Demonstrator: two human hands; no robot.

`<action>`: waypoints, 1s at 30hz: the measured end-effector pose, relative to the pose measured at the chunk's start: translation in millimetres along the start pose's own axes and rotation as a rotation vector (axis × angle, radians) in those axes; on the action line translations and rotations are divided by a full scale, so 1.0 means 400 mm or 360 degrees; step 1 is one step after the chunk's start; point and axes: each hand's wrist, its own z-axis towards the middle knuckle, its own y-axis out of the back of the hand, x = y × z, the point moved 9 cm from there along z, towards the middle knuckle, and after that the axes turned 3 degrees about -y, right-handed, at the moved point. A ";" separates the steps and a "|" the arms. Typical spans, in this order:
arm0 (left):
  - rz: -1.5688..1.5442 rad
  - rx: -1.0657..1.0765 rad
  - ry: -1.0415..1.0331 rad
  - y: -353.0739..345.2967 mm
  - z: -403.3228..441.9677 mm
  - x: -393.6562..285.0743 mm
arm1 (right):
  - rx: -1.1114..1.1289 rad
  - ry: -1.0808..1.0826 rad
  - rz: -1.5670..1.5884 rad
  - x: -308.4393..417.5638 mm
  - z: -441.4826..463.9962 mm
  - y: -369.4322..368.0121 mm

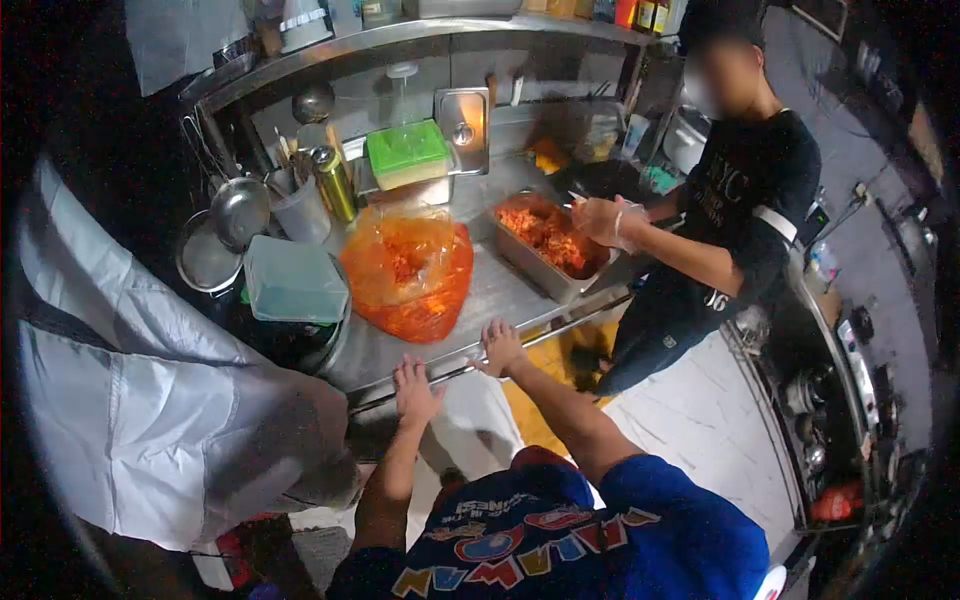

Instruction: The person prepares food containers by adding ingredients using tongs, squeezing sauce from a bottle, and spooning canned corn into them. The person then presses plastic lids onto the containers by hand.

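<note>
My left hand (pixel 416 391) rests on the front edge of the steel counter (pixel 385 358), fingers spread. Farther right along the same edge lies my right hand (pixel 501 349), its fingers also apart and nothing in them. Just beyond both hands sits a clear plastic bag (pixel 408 275) of orange-red food, its top gathered loosely. Right of the bag stands a steel pan (pixel 560 287) filled with similar reddish food. A co-worker's gloved hands (pixel 610 222) are over the pan's right side; whether they hold something is unclear.
A green-lidded container (pixel 410 150), a steel lid (pixel 463 130) and a yellow-green can (pixel 333 183) stand at the back. Strainers (pixel 240 212) and a translucent tub (pixel 295 280) are on the left. The co-worker (pixel 745 190) stands at the right. White cloth (pixel 170 430) hangs at left.
</note>
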 end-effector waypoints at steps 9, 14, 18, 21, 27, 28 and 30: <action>0.0241 -0.0103 0.0045 0.005 -0.010 -0.017 | -0.0017 -0.0016 0.0160 -0.014 -0.025 -0.031; 0.0175 0.0023 0.0036 -0.023 -0.014 -0.005 | 0.0037 0.0029 0.0182 -0.022 -0.041 -0.045; 0.0211 0.0103 0.0053 -0.041 -0.007 0.001 | 0.0051 0.0055 0.0235 -0.032 -0.057 -0.042; 0.0204 0.0112 0.0045 -0.048 -0.014 0.012 | 0.0106 0.0041 0.0287 -0.037 -0.067 -0.037; 0.0186 0.0076 0.0026 -0.011 -0.011 -0.016 | 0.0126 0.0070 0.0195 -0.034 -0.066 -0.034; 0.0153 0.0053 0.0014 -0.016 -0.013 -0.010 | 0.0100 0.0068 0.0216 -0.033 -0.064 -0.037; 0.0077 0.0020 0.0000 -0.031 0.000 0.001 | 0.0065 0.0065 0.0254 -0.035 -0.062 -0.044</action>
